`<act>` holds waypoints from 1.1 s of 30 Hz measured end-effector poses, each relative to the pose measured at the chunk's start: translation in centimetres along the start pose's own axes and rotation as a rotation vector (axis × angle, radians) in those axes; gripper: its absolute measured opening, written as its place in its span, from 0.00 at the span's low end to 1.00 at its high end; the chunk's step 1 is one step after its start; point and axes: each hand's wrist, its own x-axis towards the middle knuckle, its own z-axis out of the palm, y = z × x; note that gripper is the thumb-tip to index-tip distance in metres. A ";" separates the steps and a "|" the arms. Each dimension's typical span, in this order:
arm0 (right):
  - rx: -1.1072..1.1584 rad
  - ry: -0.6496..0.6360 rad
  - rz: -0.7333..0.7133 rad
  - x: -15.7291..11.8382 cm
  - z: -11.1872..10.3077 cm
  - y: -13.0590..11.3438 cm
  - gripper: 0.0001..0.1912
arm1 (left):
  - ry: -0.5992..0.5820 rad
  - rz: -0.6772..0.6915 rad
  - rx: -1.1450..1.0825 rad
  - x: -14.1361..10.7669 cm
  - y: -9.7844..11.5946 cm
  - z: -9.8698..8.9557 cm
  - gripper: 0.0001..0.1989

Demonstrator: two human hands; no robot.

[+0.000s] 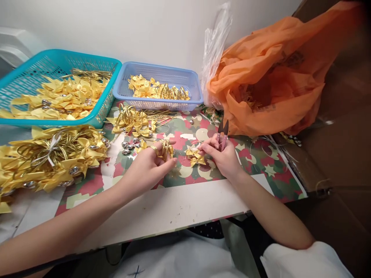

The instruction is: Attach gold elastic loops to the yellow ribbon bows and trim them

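Note:
My left hand (147,166) is curled around a small bunch of gold cord loops (166,150), with yellow ribbon showing beside its fingers. My right hand (226,156) has small dark-bladed scissors (222,135) tucked in its palm, blades pointing away from me. Its thumb and forefinger pinch at the edge of a yellow ribbon bow (196,157) lying on the patterned sheet. Just beyond my left hand sit several silver bells (130,145). Behind them is a pile of yellow bows with gold loops (131,121).
At the back stand a teal basket (100,116) and a blue basket (158,102), both holding yellow bows. A tied bundle of bows (55,154) lies at left. An orange bag (269,116) and clear plastic (214,58) occupy the back right. The table's white edge (179,208) is nearest me.

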 end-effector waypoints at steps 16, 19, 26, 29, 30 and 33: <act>0.009 -0.121 -0.054 0.0 -0.5 -0.3 0.23 | 0.052 0.157 0.442 2.7 1.8 2.5 0.24; 0.094 -0.307 -0.114 -0.3 -1.2 -0.7 0.22 | 0.030 0.159 0.416 2.4 2.0 2.6 0.18; 0.206 -0.351 -0.116 -0.2 -1.4 -1.6 0.24 | -0.169 -0.010 0.074 2.3 1.8 2.0 0.19; 0.267 -0.389 -0.092 -0.2 -1.3 -2.3 0.26 | -0.163 -0.118 0.012 2.3 1.5 1.7 0.19; 0.275 -0.389 -0.090 -0.1 -1.4 -2.5 0.26 | -0.146 -0.131 0.026 2.2 1.4 1.6 0.19; 0.229 -0.234 -0.124 0.0 -1.8 -2.9 0.25 | -0.119 -0.156 -0.013 1.9 1.3 1.5 0.16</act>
